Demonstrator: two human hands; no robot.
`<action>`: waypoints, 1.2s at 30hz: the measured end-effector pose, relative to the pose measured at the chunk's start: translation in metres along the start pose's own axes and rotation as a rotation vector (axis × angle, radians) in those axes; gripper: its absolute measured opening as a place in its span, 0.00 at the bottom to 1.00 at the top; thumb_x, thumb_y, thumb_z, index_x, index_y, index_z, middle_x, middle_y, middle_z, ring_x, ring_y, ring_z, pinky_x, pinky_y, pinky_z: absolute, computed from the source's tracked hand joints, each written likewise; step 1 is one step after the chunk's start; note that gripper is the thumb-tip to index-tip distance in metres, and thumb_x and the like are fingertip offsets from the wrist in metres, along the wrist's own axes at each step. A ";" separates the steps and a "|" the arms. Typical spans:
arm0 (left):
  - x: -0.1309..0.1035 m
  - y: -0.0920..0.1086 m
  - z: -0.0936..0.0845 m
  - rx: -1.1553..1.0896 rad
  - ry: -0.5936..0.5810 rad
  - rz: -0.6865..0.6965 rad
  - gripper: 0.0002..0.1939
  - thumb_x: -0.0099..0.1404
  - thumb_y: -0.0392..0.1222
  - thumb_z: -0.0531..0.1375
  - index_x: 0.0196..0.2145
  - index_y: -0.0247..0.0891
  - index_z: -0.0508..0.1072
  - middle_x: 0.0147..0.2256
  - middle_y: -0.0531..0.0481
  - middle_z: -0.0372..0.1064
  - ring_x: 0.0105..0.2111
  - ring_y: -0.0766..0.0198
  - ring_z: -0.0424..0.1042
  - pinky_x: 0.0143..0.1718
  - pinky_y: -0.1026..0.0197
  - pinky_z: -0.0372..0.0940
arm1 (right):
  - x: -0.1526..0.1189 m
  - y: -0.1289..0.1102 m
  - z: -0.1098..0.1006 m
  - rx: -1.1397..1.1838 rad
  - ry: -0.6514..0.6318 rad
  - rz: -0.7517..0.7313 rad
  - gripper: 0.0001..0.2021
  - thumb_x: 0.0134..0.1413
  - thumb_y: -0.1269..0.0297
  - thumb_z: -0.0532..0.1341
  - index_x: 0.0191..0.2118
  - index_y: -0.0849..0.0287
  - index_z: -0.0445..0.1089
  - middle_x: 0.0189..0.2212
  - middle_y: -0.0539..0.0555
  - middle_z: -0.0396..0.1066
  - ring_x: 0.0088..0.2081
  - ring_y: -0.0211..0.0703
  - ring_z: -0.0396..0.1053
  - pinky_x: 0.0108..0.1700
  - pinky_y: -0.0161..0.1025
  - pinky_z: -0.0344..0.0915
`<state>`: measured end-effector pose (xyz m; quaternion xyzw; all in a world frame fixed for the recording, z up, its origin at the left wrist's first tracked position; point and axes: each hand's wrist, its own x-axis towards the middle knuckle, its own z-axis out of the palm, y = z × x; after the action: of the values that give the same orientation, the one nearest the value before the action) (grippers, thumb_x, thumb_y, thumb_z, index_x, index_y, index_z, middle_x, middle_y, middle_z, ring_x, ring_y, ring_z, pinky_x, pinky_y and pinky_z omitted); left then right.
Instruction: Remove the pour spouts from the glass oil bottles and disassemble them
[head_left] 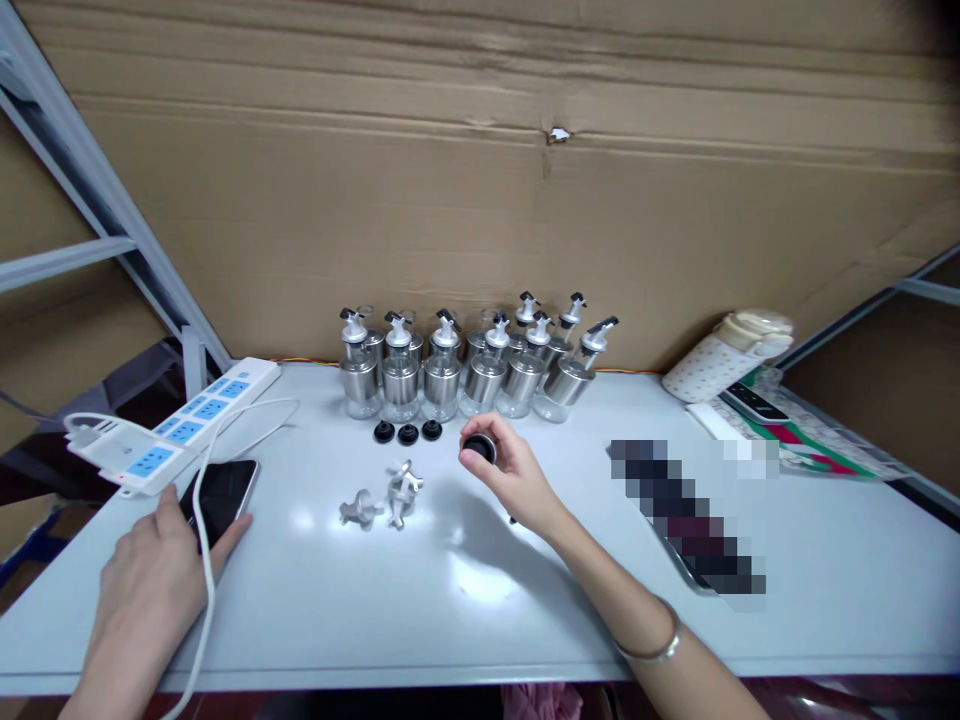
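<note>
The left hand [154, 565], at the left of the pale worktop [322, 620], spans a phone [223, 492] lying screen up; its grip clasps the phone, fingers at one side and thumb at the other. Just behind stands a white power strip [196, 425] with blue socket panels, and a white cable [209, 600] loops over the phone and down beside the wrist. Left of centre lie loose silver parts [361, 508], one slightly apart from a small cluster. Behind these, three black caps [408, 434] sit in a row before a group of bottles [401, 382], glass with steel bands; the front ones carry pourers [447, 322] with dark tips, and the rightmost tilts. The right hand [510, 465], in front of the bottles, is raised above the worktop, its grip pinching a round black piece [480, 448] between thumb and fingers. A bangle [666, 645] encircles the forearm. Farther right lies a long item [679, 520], mostly obscured by pixelation; behind it, at the back, a spotted flask [705, 365] leans sideways.
</note>
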<state>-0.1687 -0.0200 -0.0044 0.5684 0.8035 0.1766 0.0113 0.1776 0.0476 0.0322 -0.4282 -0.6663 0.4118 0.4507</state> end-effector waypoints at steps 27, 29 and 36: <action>-0.010 0.198 0.028 -1.405 -0.760 0.444 0.27 0.63 0.52 0.56 0.55 0.34 0.60 0.29 0.51 0.68 0.29 0.64 0.69 0.33 0.62 0.61 | -0.002 0.006 0.003 0.425 -0.221 -0.046 0.16 0.53 0.48 0.55 0.39 0.53 0.55 0.28 0.47 0.60 0.24 0.37 0.63 0.28 0.38 0.62; -0.014 0.194 0.028 -1.426 -0.753 0.461 0.27 0.64 0.51 0.56 0.56 0.34 0.60 0.29 0.50 0.69 0.30 0.64 0.70 0.34 0.62 0.61 | -0.003 0.008 0.005 0.415 -0.245 -0.036 0.14 0.54 0.50 0.55 0.39 0.54 0.55 0.29 0.47 0.60 0.25 0.37 0.63 0.28 0.38 0.62; -0.016 0.189 0.034 -1.431 -0.594 0.411 0.23 0.64 0.46 0.58 0.54 0.38 0.62 0.37 0.49 0.68 0.36 0.64 0.71 0.40 0.63 0.63 | 0.000 0.003 0.002 0.056 -0.082 -0.112 0.11 0.57 0.56 0.54 0.40 0.54 0.68 0.39 0.54 0.59 0.40 0.43 0.63 0.44 0.44 0.63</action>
<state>0.0156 0.0299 0.0171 0.5832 0.3379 0.4890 0.5536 0.1766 0.0481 0.0290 -0.3602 -0.6953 0.4216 0.4573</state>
